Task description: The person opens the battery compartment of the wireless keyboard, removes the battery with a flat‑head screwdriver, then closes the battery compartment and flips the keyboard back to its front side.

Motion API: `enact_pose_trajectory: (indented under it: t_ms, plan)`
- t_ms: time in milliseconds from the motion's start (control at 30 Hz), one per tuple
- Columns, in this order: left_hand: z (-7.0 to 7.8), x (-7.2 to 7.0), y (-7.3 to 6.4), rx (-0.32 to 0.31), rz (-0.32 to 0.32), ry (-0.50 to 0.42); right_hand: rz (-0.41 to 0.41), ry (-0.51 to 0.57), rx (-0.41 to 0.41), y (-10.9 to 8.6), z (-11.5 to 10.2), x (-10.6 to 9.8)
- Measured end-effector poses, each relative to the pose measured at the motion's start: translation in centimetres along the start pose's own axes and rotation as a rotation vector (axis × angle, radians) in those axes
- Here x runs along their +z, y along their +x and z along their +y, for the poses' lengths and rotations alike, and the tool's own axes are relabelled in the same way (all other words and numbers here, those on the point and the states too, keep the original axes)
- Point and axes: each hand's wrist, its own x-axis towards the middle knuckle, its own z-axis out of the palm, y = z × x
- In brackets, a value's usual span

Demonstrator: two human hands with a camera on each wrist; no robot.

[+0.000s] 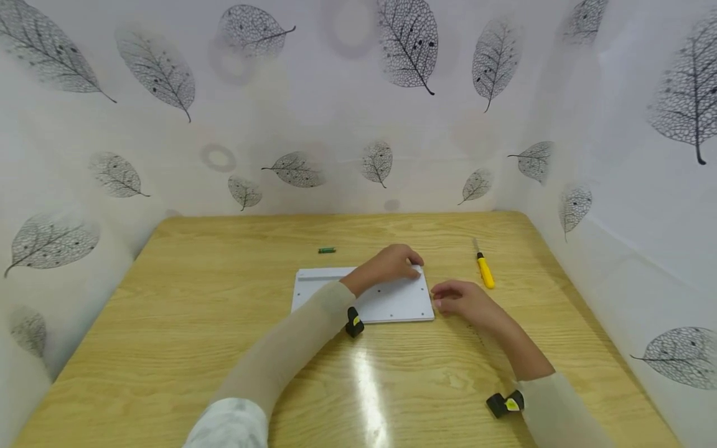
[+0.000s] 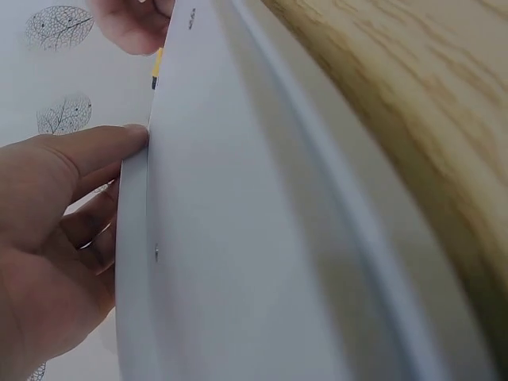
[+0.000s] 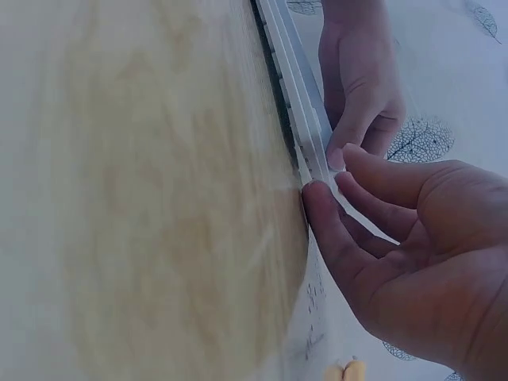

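A white flat panel, which looks like a keyboard lying face down [image 1: 392, 308], rests on the table with small dark screw spots over its back. My left hand [image 1: 389, 264] grips its far right edge. In the left wrist view, the thumb of this left hand [image 2: 48, 238] presses the rim while the other fingers curl behind it. My right hand [image 1: 465, 302] is at the right edge, its fingers loosely bent. From the right wrist, a fingertip of the right hand [image 3: 429, 246] appears to touch the keyboard's side [image 3: 298, 103]; the thumb stands apart from that finger.
A yellow-handled screwdriver [image 1: 485, 272] lies to the right, beyond my right hand. Behind the keyboard is a small green battery [image 1: 327, 250]. The wooden table [image 1: 185, 323] is bordered by white leaf-print cloth [image 1: 336, 124] at the back and sides.
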Motion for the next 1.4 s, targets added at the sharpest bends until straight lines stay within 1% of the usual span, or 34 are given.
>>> enact_pose_trajectory:
  t_ms: [133,233,367,500,733,900,1033,1100,1267,1400]
  plan:
    - [0.0,-0.3,-0.2,0.013,0.025,-0.004,-0.016,0.006,-0.007,-0.3,0.2,-0.1]
    - [0.2,-0.7,-0.3,0.015,0.042,-0.032,-0.016,0.020,-0.029,-0.3,0.5,-0.1]
    - [0.5,-1.2,-0.6,0.013,0.057,-0.062,-0.024,0.084,-0.054,-0.3,0.7,-0.2]
    - [0.7,-1.7,-0.8,0.017,0.074,-0.089,-0.024,0.134,-0.048,-0.4,0.5,-0.1]
    - [0.9,-2.3,-1.4,0.023,0.090,-0.155,-0.014,0.168,-0.064,-0.4,0.0,0.1]
    - [1.2,-2.6,-1.7,0.027,0.099,-0.166,-0.016,0.209,-0.077,-0.6,-0.4,0.2]
    - [1.7,-3.0,-1.9,0.036,0.114,-0.201,-0.008,0.174,-0.099,-1.1,-0.9,-0.1]
    - [1.9,-3.3,-2.0,0.040,0.133,-0.220,0.001,0.160,-0.113,-1.3,-1.4,-0.3]
    - [2.2,-4.0,-2.2,0.074,0.190,-0.246,0.018,0.143,-0.145,-1.8,-2.9,-0.8]
    - [2.6,-4.6,-2.4,0.090,0.218,-0.268,0.024,0.135,-0.187,-2.1,-3.8,-1.2]
